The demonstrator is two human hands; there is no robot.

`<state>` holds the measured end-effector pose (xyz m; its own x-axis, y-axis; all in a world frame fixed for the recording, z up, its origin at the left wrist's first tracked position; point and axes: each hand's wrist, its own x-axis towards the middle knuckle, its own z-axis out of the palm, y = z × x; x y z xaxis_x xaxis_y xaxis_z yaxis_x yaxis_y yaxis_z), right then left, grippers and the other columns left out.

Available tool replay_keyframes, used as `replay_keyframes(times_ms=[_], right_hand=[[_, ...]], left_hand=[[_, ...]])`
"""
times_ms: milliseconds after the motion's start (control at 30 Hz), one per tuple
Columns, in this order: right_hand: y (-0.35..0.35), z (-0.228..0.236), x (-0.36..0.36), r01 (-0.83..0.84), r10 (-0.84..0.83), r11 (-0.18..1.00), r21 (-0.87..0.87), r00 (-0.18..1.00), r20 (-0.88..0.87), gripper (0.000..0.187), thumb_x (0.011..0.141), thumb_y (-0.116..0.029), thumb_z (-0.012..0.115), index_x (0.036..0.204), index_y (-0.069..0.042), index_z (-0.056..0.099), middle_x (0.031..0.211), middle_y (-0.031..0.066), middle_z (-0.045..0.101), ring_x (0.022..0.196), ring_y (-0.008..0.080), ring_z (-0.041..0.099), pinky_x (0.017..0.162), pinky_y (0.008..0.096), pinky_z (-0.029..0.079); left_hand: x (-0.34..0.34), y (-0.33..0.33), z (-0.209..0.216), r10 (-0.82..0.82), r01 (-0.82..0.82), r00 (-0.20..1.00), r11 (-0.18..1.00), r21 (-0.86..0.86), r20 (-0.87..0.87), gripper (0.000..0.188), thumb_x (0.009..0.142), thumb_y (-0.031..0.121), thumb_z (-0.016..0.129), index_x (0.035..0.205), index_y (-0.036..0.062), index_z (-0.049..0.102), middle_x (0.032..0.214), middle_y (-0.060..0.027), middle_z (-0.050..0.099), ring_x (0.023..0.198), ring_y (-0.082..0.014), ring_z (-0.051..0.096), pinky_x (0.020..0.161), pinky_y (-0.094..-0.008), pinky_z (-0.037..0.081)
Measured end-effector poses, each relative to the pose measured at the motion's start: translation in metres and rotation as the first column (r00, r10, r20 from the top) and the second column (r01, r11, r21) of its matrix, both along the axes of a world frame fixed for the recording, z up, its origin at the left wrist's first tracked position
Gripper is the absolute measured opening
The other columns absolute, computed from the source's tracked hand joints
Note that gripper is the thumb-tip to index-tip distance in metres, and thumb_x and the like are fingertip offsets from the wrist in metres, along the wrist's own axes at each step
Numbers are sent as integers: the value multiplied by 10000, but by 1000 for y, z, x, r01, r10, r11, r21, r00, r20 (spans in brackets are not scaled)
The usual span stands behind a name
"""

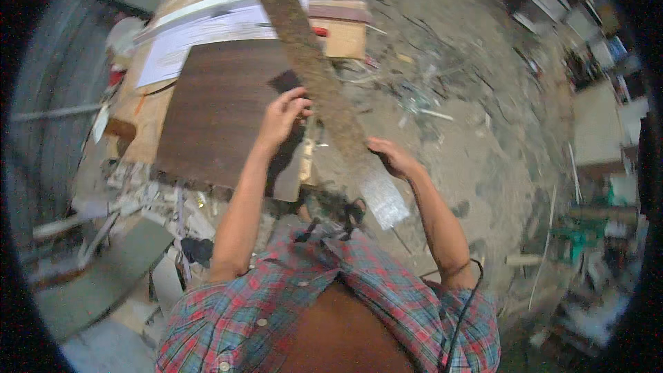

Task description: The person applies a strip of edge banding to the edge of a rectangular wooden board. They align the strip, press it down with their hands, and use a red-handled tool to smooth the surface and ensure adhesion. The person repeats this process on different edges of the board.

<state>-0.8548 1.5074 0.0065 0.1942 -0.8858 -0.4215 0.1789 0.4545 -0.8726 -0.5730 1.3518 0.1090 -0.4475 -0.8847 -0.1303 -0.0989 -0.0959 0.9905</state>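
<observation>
A long, narrow brown strip of board (pixel 307 55) slants from the far middle toward my right side, its surface rough and speckled. My right hand (pixel 395 159) grips its right edge toward the near end, thumb and fingers closed. Just below that hand shows a pale, shiny flat stretch (pixel 384 200); whether it belongs to the strip I cannot tell. Beside the strip's left edge, my left hand (pixel 282 121) has its fingers curled at a small dark flat piece (pixel 284 82), which it appears to pinch. Under the left hand lies a dark wood-grain panel (pixel 214 110).
The panel rests on a light wooden worktop (pixel 131 107) with white sheets of paper (pixel 166 59) and a red object (pixel 320 31). Scrap offcuts (pixel 197 217) litter the floor at left. Debris lies on the dirty floor (pixel 476 145); boards and clutter (pixel 597 121) line the right side.
</observation>
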Motion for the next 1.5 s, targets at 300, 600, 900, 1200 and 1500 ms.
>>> replay_keyframes(times_ms=[300,600,900,1200,1500], right_hand=[[-8,24,16,-34,31,998,52,998,57,493,918,-342,607,1280,-10,584,1208,30,633,1093,149,551,964,292,400],[9,40,34,-10,4,998,-57,995,-103,270,930,-301,563,1017,-52,621,937,-28,598,858,113,536,790,275,412],[58,63,44,-148,189,977,152,932,-310,273,922,-309,536,738,-132,442,650,-67,355,589,74,346,521,281,290],[68,19,-50,-283,349,927,248,894,-281,417,923,-361,586,1223,-74,626,903,-58,558,771,81,467,689,253,406],[27,-36,-111,-105,45,985,136,922,385,603,967,-435,554,1412,-37,474,1356,82,559,1214,204,542,1040,358,406]], left_hand=[[10,-5,-7,60,-60,996,998,-2,-68,423,969,221,597,1328,6,535,1064,-93,689,911,-141,668,726,-273,512],[46,-65,3,200,-215,957,976,-48,-210,507,961,287,624,1348,-14,493,1081,-102,676,889,-151,665,660,-264,519],[76,-97,5,319,-331,899,944,14,-299,398,970,306,611,1195,-23,607,1004,-61,638,795,-137,652,587,-257,534],[4,-42,-40,417,-404,898,908,110,-138,309,973,288,604,1099,6,618,906,-45,632,784,-141,668,573,-261,526],[-104,-24,-55,355,-393,919,866,309,174,290,970,272,580,1100,16,620,879,-36,626,769,-144,681,541,-269,525]])
